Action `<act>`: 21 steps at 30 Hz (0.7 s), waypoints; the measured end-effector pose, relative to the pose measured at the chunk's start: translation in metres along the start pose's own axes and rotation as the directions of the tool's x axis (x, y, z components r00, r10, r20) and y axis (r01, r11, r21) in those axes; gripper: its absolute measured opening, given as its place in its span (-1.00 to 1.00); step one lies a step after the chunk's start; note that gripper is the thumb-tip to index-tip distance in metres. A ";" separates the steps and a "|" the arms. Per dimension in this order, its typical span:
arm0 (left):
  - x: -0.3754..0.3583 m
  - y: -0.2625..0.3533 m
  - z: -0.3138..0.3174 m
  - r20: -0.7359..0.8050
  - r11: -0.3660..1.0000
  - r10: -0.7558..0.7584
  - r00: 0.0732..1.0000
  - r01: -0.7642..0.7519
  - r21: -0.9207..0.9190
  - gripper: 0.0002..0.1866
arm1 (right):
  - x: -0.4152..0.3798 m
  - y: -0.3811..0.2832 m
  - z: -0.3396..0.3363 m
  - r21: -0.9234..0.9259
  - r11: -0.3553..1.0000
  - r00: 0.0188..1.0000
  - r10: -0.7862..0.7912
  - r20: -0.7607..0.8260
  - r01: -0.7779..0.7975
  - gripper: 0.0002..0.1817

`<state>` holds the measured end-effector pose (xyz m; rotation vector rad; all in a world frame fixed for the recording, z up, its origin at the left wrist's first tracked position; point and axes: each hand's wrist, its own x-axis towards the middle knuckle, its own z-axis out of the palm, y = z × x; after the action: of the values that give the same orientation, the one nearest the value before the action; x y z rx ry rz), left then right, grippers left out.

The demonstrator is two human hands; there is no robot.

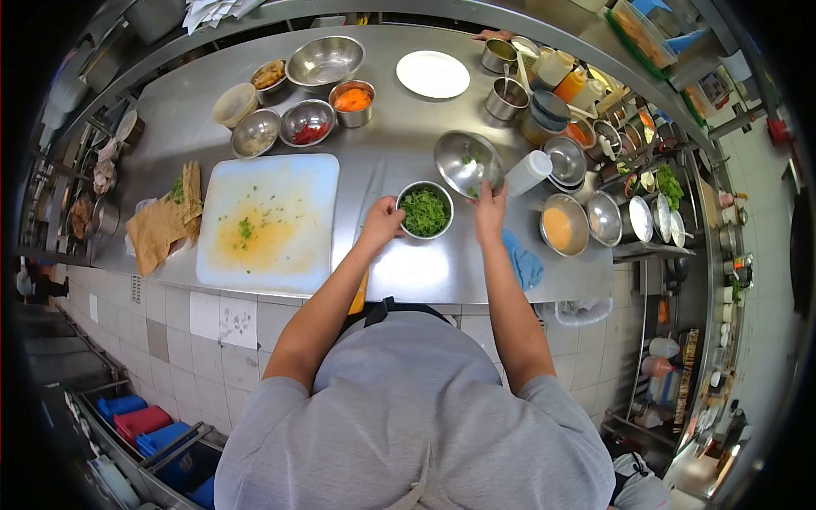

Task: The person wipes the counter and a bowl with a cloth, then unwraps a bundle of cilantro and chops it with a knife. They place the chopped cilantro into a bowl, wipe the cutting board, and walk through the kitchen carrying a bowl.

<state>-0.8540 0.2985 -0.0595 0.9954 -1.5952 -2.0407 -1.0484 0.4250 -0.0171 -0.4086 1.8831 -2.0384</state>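
**Herb bowl steadied, empty bowl tilted beside it**

While the person stands at the steel counter [408, 272], the left hand [382, 223] rests against the left rim of a small bowl of chopped greens [424, 212] at the centre of the frame, fingers curled onto the rim in a light grasp. The right hand [490, 208] grips the lower edge of a larger steel bowl [467, 161], held tilted just above and right of the greens bowl, its mouth turned toward the person. A few green flecks cling to its inside; otherwise it looks emptied.

Left of the hands lies a white cutting board [268, 221], stained yellow and scattered with herb scraps. A knife [371, 197] lies between the board and the greens bowl, just beside the left hand. A blue cloth [523, 262] hangs at the counter edge by the right forearm. A white squeeze bottle [527, 172] stands close against the tilted bowl's right side.

Risks, as judged from this position:
- The greens bowl is full to the rim; a nudge from either hand could spill it.
- The tilted bowl is held by one edge only; a slip would drop it onto the greens or topple the bottle.
- The knife sits close to the left wrist; a careless sweep back could meet the blade.
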 end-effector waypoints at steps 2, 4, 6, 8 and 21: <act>-0.005 0.001 -0.004 -0.030 0.995 0.100 0.995 -0.100 0.005 -0.93 | 0.008 0.000 -0.012 -0.158 0.970 0.978 0.198 0.068 -0.186 -0.51; -0.020 0.015 -0.015 -0.013 0.997 0.035 0.999 -0.036 -0.070 -0.93 | 0.014 0.013 -0.027 -0.263 0.912 0.925 0.356 0.133 -0.314 -0.50; -0.041 0.038 -0.025 -0.030 0.990 -0.028 0.999 0.024 -0.136 -0.94 | 0.011 0.034 -0.041 -0.310 0.863 0.858 0.470 0.205 -0.398 -0.46; -0.060 0.060 -0.035 -0.080 0.984 -0.067 0.995 0.053 -0.169 -0.94 | -0.004 0.037 -0.047 -0.254 0.831 0.801 0.549 0.238 -0.495 -0.46; -0.056 0.030 -0.049 0.250 0.969 -0.159 0.955 0.102 0.226 -0.91 | -0.038 -0.005 -0.014 -0.698 0.514 0.859 -0.188 0.476 0.499 -0.60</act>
<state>-0.7845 0.2934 -0.0192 0.9522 -1.9672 -2.2064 -1.0201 0.4546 -0.0124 -1.3871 2.5269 -0.9812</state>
